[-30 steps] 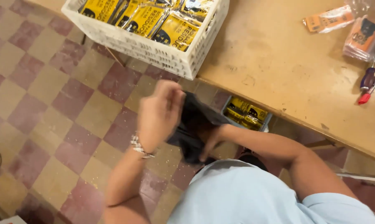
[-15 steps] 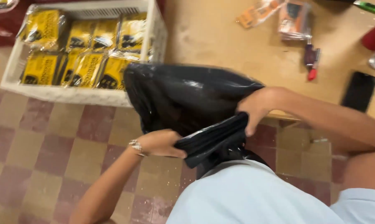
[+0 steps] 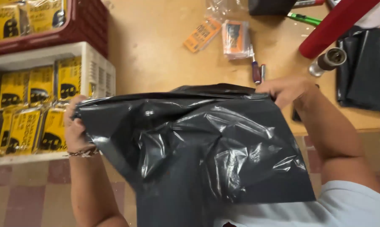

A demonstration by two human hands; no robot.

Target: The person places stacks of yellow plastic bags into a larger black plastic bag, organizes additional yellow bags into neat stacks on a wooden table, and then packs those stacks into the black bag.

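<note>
A large black plastic bag (image 3: pixel 207 147) is stretched wide in front of me, its top edge pulled level with the table's front edge. My left hand (image 3: pixel 74 128) grips the bag's left top corner, next to the white crate. My right hand (image 3: pixel 284 89) grips the right top corner, over the wooden table (image 3: pixel 156 54). The bag hangs down over my lap and hides the floor below it.
A white crate (image 3: pixel 95 73) full of yellow packets stands at the left, a dark red crate (image 3: pixel 78 25) behind it. On the table lie small orange packets (image 3: pixel 236 38), a screwdriver (image 3: pixel 256 71), a red tube (image 3: pixel 337 25), a metal cylinder (image 3: pixel 329 61) and folded black bags (image 3: pixel 366 67).
The bag was bunched low near my lap; now both hands have lifted it and spread it wide. The view has swung up toward the table.
</note>
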